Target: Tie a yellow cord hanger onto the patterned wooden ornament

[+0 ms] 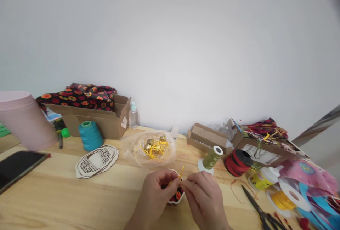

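Observation:
Near the table's front edge, my left hand and my right hand meet fingertip to fingertip. Both pinch a thin yellow cord, whose end sticks up between them. Just under the fingers lies a small piece of black patterned fabric with a pale scalloped rim, partly covered by my hands. Beyond it, a clear plastic bag holds several brass bells on yellow cords.
Wooden cutout plates, a teal thread cone and a phone lie to the left. Scissors, a glue bottle, a green thread spool and a red cord spool are right. Cardboard boxes line the wall.

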{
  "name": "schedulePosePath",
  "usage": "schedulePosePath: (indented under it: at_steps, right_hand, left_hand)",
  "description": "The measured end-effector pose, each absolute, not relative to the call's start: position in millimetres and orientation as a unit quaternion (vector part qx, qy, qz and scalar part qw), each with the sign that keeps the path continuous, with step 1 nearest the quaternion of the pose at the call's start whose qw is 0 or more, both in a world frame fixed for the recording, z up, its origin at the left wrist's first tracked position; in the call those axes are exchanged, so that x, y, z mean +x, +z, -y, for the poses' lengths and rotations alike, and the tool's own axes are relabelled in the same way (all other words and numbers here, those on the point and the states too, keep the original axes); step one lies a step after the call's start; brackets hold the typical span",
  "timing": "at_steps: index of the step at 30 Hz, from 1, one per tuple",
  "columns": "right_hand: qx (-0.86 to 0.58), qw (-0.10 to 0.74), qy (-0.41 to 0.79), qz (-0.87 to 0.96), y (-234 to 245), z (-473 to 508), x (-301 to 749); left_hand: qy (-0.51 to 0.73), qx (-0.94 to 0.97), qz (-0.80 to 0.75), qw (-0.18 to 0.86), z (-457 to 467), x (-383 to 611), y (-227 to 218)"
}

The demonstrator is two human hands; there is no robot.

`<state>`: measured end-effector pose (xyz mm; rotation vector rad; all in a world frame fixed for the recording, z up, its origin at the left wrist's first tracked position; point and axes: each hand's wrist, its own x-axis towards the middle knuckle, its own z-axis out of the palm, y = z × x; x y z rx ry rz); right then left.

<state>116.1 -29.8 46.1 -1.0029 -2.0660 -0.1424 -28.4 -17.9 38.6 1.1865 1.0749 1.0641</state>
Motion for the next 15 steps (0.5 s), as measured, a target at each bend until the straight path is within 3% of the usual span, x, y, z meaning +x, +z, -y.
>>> schedulePosePath:
  at_steps: [9,12,15]
  right_hand:
    - [-0.32,0.192,-0.147,0.916,89,24,111]
    - [-0.286,0.137,-0.101,0.943,110,13,114]
    - [-0.282,0.135,0.03,0.949,126,-2,121]
  left_hand:
    - [0.394,0.714,-0.48,0.324,18,-32,48]
    - [0.378,0.734,-0.452,0.339,20,-32,51]
    - [0.369,0.715,-0.435,0.404,23,-32,51]
